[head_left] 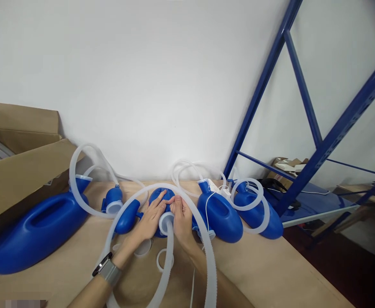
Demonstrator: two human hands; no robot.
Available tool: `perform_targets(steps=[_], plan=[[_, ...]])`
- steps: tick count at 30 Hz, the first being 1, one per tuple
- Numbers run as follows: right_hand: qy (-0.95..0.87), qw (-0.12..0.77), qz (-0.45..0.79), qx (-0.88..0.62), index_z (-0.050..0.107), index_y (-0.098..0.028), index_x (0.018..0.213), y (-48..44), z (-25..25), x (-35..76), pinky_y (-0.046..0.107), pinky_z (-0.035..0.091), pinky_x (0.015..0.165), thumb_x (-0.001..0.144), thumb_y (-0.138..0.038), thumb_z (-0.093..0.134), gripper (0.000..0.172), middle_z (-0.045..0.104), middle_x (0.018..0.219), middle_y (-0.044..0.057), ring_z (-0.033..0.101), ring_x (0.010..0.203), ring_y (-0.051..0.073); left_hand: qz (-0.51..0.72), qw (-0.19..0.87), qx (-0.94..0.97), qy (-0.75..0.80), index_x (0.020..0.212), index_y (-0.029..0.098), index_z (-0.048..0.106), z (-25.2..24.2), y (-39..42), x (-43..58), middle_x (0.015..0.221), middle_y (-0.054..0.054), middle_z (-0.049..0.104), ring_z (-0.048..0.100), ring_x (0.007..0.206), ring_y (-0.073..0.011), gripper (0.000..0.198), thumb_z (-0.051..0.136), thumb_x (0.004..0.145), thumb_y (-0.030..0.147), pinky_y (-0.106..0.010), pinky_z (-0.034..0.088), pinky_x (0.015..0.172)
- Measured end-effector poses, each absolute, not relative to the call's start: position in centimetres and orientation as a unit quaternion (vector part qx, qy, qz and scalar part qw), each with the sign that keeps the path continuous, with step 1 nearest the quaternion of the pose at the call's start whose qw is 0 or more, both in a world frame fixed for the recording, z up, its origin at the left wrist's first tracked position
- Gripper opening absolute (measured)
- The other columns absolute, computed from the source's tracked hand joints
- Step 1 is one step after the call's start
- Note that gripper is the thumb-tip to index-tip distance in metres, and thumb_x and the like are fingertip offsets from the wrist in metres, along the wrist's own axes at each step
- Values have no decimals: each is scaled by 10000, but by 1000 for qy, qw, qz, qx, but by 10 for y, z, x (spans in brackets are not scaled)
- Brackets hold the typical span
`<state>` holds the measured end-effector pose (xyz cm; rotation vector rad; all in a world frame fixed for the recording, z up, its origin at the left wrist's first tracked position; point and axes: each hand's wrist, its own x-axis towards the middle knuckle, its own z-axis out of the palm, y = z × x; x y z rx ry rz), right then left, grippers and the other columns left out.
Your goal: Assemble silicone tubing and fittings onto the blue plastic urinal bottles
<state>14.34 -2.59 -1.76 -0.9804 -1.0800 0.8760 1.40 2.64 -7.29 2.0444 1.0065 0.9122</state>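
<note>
My left hand [151, 220] lies on a blue plastic bottle [160, 198] in the middle of the table, fingers stretched over its top. My right hand [181, 219] grips the same bottle from the right, fingers curled at its white neck [166, 221]. A translucent corrugated hose [210, 265] loops over the bottle and runs down toward me between my arms. A watch sits on my left wrist [108, 268].
A large blue bottle [36, 229] with a hose lies at the left beside an open cardboard box [17, 171]. Two more blue bottles [221, 216] [258, 211] with coiled hoses lie at the right. White caps [143, 248] rest on the table. A blue metal rack [303, 141] stands right.
</note>
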Motion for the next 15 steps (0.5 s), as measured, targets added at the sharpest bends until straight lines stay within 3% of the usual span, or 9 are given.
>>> perform_targets(steps=[7,15], plan=[[-395,731,405,-382,531,-241,750,-24,-9,140,274,253,461,878,-790,551,563,228,501,-109,199,461,107,379,346,775,369,1449,268,586,-65,21,16,1726,-52,287,205,1608,-283,533,256,1091,485,-642,4,1300],[-343,751,438,-356,553,-239,786,-31,-2,143,250,246,428,845,-764,645,536,209,490,-129,181,437,93,365,332,774,397,1346,278,655,-59,12,18,1737,-26,259,233,1598,-293,565,215,1088,522,-577,50,1318]])
